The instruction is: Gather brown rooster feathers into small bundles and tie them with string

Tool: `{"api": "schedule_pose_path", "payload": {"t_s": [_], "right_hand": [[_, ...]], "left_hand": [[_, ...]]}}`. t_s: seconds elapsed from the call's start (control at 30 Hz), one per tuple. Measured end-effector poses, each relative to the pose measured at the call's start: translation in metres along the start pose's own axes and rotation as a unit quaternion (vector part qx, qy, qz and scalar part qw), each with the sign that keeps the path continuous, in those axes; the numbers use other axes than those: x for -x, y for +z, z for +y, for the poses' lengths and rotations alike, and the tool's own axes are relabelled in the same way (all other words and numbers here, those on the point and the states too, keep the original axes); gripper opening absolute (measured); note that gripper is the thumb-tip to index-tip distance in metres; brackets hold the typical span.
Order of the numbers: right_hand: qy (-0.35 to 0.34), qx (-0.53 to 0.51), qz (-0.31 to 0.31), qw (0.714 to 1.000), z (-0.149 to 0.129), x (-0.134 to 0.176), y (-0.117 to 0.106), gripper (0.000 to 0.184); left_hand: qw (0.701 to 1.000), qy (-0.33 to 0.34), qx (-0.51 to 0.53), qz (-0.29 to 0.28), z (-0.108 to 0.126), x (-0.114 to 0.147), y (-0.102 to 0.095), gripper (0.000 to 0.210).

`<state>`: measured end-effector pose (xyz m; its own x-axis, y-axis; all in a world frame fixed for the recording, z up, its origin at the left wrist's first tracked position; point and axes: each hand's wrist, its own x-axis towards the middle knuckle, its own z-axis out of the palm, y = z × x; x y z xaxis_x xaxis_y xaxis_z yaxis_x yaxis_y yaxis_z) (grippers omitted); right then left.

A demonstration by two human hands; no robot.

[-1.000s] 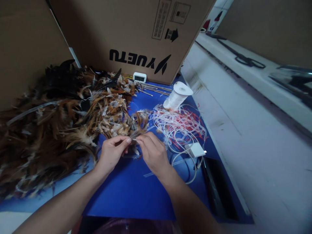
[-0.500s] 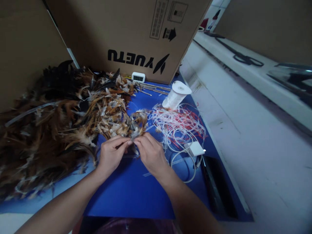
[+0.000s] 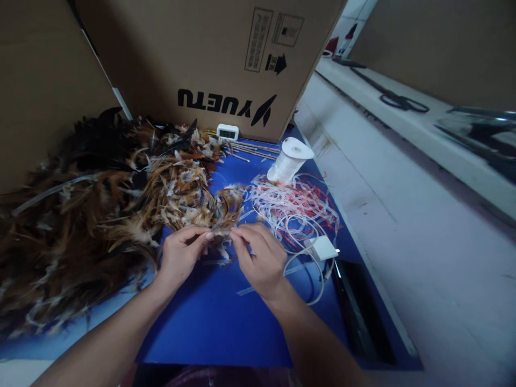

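Both hands meet over the near part of the blue tabletop (image 3: 217,322), a small gap between their fingertips. My left hand (image 3: 183,252) is closed in a pinch on one end of a small bunch of brown and grey feathers (image 3: 226,215). The other end of its base is pinched by my right hand (image 3: 260,255). Feather tips fan upward and away from the fingers. Just beyond lies a big heap of brown, tan and black feathers (image 3: 92,226), spreading to the left. A few loose feather bits lie under the fingers.
A tangle of white and red strips (image 3: 294,207) lies to the right, with a white spool (image 3: 290,160) behind it. Nearby are a white charger (image 3: 324,247) with its cable and a dark glossy object (image 3: 360,312). Thin sticks, a small digital display (image 3: 227,132) and a cardboard box (image 3: 217,54) stand behind.
My hands have drawn slightly apart, the right one moving to the right, so the feather base now shows stretched between the fingertips. The view has shifted a little.
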<state>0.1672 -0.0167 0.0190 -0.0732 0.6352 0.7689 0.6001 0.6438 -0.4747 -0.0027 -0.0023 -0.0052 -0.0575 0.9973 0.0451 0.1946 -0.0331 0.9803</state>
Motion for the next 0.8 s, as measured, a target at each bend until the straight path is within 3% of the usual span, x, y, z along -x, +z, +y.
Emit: {"api": "schedule_pose_path", "payload": {"t_s": [0.2,0.47,0.63,0.8], "right_hand": [[0.004,-0.014,0.078,0.997,-0.001,-0.005,-0.003,0.021],[0.053,-0.043,0.063,0.996,0.005,-0.004,-0.001,0.017],[0.105,-0.063,-0.043,0.992,0.013,-0.003,0.003,0.01],[0.101,-0.031,-0.171,0.98,0.017,0.0,0.006,0.011]], "left_hand": [[0.993,-0.078,0.082,0.028,0.004,-0.003,-0.002,0.021],[0.973,-0.08,0.215,0.036,0.014,-0.007,-0.006,0.019],[0.957,-0.059,0.281,0.049,0.013,-0.012,-0.012,0.022],[0.933,-0.032,0.349,0.077,0.017,-0.019,-0.022,0.022]]}}
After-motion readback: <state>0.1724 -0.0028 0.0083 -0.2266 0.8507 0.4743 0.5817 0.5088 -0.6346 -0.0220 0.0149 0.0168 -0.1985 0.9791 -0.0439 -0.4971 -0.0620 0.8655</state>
